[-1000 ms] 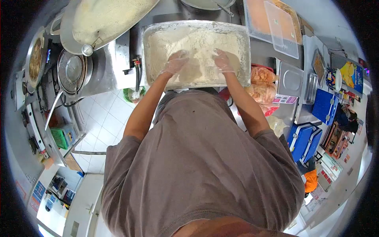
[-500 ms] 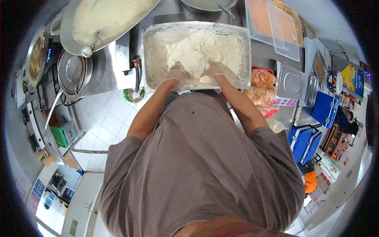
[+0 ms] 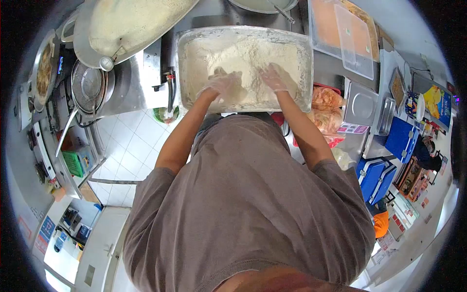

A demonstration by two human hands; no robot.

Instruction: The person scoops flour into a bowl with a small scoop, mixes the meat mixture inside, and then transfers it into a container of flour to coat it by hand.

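Note:
A large rectangular metal tray [image 3: 307, 73] holds pale flour [image 3: 243, 57], heaped toward its middle and back. Over the left part of the flour is my left hand [image 3: 224, 82], in a clear glove, with its fingers apart. My right hand [image 3: 273, 78], gloved the same way, is spread at the flour right of the middle, fingers pointing up and inward. Nothing shows in either hand. Between the two hands lies a ridge of loose flour.
Left of the tray are a big pan of pale batter [image 3: 138, 24] and a wire strainer [image 3: 87, 86]. To the right sit bagged orange-coloured food [image 3: 325, 119], a steel lid [image 3: 360, 103] and a clear plastic lid [image 3: 354, 41]. Blue boxes [image 3: 375, 177] stand farther right.
Both hands have come out of the flour and opened. The right hand has moved up and to the right; the left has risen slightly. The flour heap between them looks lower.

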